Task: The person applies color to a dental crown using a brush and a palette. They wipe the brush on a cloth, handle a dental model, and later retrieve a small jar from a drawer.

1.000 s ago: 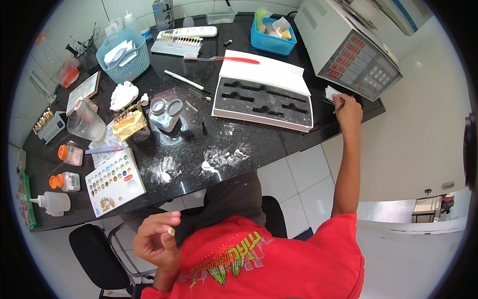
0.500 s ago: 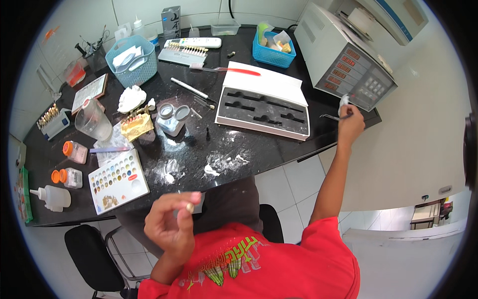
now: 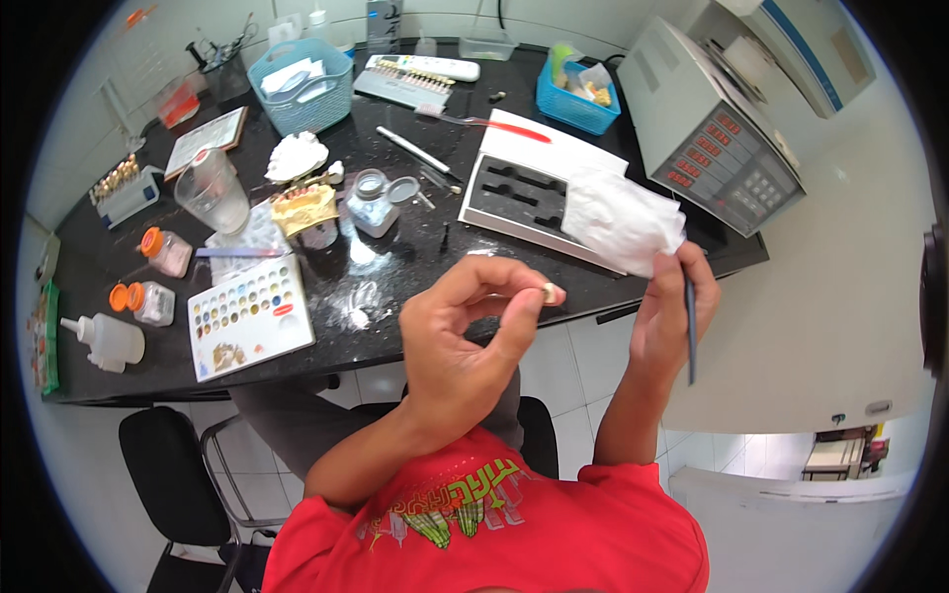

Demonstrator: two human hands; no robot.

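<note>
My left hand [image 3: 460, 341] pinches a small cream-coloured dental crown [image 3: 550, 294] between thumb and fingertips, above the front edge of the black counter. To its right, my right hand [image 3: 660, 314] is closed on a white tissue [image 3: 621, 219], which spreads out over the right end of an open white case [image 3: 504, 212]. The same hand also holds dark tweezers [image 3: 691, 341], pointing down past the palm; their tips are hidden. Nearest to my left hand on the counter are a small glass jar [image 3: 372, 210] and a yellow dental model [image 3: 302, 211].
A paint palette [image 3: 252, 326] lies at the left front, near orange-capped jars [image 3: 166, 252] and a squeeze bottle [image 3: 107, 341]. Blue baskets [image 3: 301, 94] stand at the back. A furnace with a red display [image 3: 727, 148] occupies the right end. A black chair [image 3: 173, 474] stands at lower left.
My right hand has moved left from beside the furnace, bringing the tissue and tweezers over the counter. My left hand has risen and moved right with the crown. The view has shifted slightly.
</note>
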